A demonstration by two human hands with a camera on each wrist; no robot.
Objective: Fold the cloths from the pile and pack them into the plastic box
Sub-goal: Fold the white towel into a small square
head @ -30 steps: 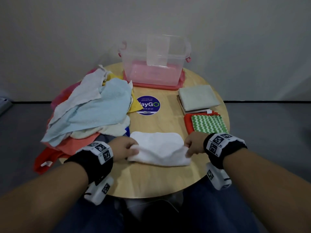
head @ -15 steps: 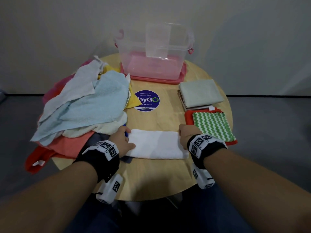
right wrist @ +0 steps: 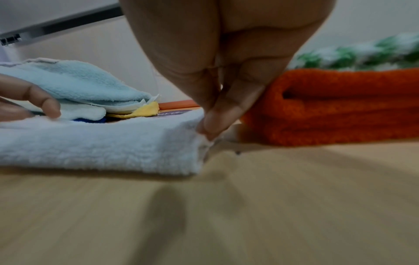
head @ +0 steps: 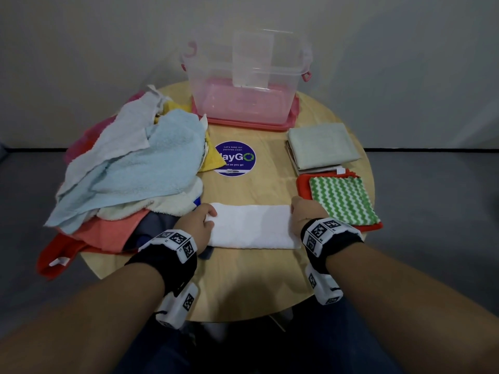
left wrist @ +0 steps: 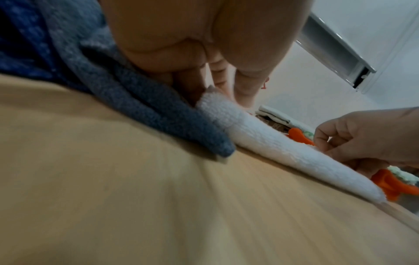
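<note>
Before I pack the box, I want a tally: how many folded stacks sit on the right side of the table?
2. A pale green stack sits farther back near the plastic box; nearer lies the green zigzag cloth on a folded orange cloth. Lower layers are partly hidden.

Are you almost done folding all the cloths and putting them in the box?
Not yet. Four folded cloths sit in two stacks, the pale green cloth and the green zigzag cloth on top. The left hand and right hand pinch the ends of the white cloth, folded into a strip. The pile is still big, and the plastic box seems to hold no cloths.
</note>
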